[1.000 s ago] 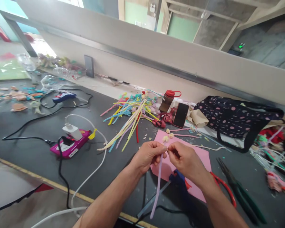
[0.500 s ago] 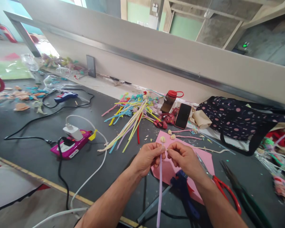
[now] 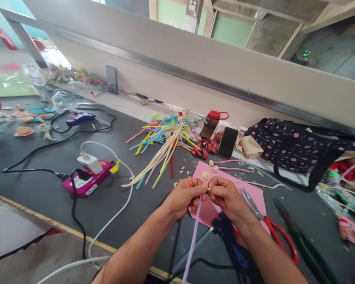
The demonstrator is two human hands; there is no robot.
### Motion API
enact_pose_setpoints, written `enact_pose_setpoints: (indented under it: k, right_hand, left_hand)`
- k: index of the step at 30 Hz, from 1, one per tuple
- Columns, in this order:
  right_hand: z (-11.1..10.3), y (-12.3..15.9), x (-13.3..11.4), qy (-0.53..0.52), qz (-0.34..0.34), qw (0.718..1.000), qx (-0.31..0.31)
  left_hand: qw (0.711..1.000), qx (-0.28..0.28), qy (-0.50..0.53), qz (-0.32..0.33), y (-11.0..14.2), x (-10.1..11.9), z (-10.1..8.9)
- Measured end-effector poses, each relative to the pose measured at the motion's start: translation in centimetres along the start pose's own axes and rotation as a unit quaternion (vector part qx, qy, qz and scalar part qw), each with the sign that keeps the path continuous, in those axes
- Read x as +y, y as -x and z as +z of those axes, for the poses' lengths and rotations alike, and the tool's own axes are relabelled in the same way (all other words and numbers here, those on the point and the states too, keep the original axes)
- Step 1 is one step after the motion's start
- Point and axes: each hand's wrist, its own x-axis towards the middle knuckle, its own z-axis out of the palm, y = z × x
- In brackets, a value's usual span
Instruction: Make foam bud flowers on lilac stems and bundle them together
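My left hand (image 3: 187, 196) is closed on a thin lilac stem (image 3: 192, 246), which hangs down toward the front edge. Just above the fingers, a cream flower head (image 3: 205, 175) tops the stem. My right hand (image 3: 226, 197) is closed in a pinch against the left fingertips, with a small cream piece (image 3: 209, 189) showing at its tips. Beneath both hands lies a pink sheet (image 3: 256, 197). A dark blue glue gun (image 3: 232, 240) is under the right forearm, partly hidden. Red-handled scissors (image 3: 279, 234) lie beside that forearm.
Dark-green-handled pliers (image 3: 301, 240) rest at the right. Behind are a pile of coloured stems (image 3: 165, 138), a phone (image 3: 227, 142), a bottle (image 3: 210, 124) and a patterned bag (image 3: 298, 154). A magenta power strip (image 3: 88, 179) with cables sits left; another blue glue gun (image 3: 80, 118) lies beyond.
My right fingertips have come against the left ones at the stem. The flower head has shifted slightly right, and the stem's lower end has swung left.
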Motion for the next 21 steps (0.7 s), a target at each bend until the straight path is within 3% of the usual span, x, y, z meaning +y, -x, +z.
enact_pose_setpoints:
  k: [15,21]
  right_hand:
    - [-1.0,-0.7,0.9,-0.024,0.015,0.999,-0.046]
    - [-1.7,-0.3,-0.5,0.134,-0.016,0.991,0.01]
  left_hand:
    - [0.999,0.01,-0.036,0.017,0.0,-0.4,-0.1]
    - [0.999,0.03,-0.015,-0.001,-0.2,-0.2,-0.1]
